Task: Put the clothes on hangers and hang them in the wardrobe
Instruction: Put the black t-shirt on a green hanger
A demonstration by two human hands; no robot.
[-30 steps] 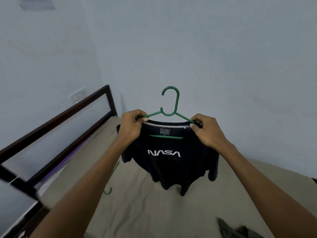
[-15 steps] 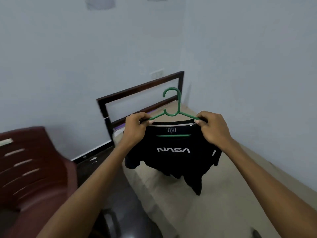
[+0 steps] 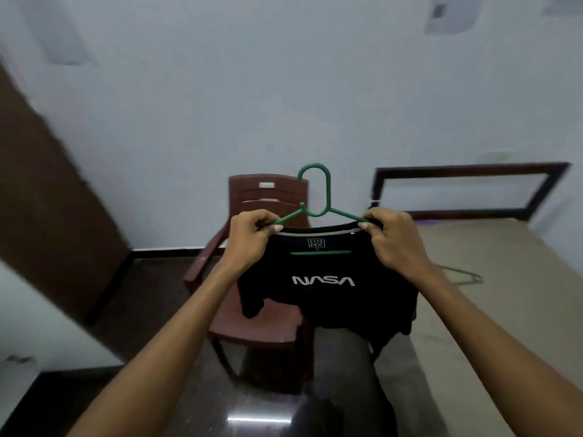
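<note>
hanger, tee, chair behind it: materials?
Green hanger: looks like moulded plastic, smooth with a slight sheen, uniform colour, thick rounded hook. Black T-shirt: soft knit fabric, probably cotton, matte, drapes and folds limply, white printed lettering. Brown chair: likely moulded plastic, glossy, one-piece slotted back; painted wood can't be ruled out given the blur.

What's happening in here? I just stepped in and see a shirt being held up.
A person is holding a dark NASA T-shirt that sits on a green hanger. The left hand and right hand each pinch a shoulder of the shirt against the hanger's arms. It hangs in the air in front of a brown chair, beside a bed where another green hanger lies. No wardrobe rail shows yet.
</note>
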